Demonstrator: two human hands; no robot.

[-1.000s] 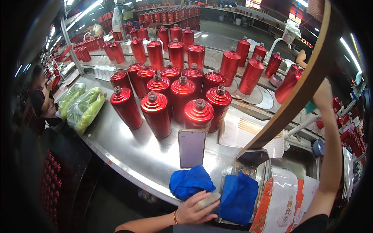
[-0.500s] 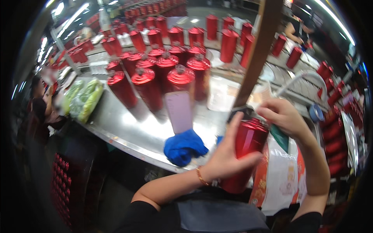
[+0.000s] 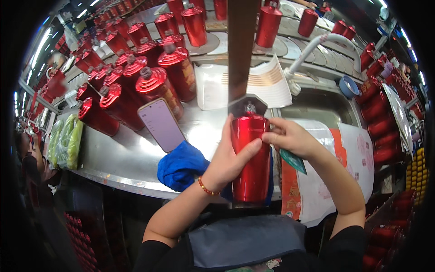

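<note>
A shiny red bottle (image 3: 251, 177) with a narrow neck stands nearly upright in front of me. My left hand (image 3: 229, 158) is wrapped round its left side, thumb across the front. At its upper right side, my right hand (image 3: 292, 136) has closed fingers touching the bottle's edge. From under that hand juts a flat, pointed green plastic scraper (image 3: 293, 161); the rest of it is hidden by the palm. A blue cloth (image 3: 181, 167) lies bunched left of the bottle, and a phone (image 3: 161, 124) with a lit screen leans between the cloth and the grouped bottles.
Several red bottles (image 3: 158, 84) crowd the steel table (image 3: 108, 156) at the left. A brown post (image 3: 239, 50) rises just beyond my bottle. Right of it are a sink (image 3: 321, 111) with a white faucet (image 3: 312, 47), printed sheets (image 3: 358, 158) and a blue tape roll (image 3: 349, 86).
The bottle has come left in view and stands straighter. My right hand has moved from its neck down to the upper right side. The view has shifted, and the left hand keeps its grip.
</note>
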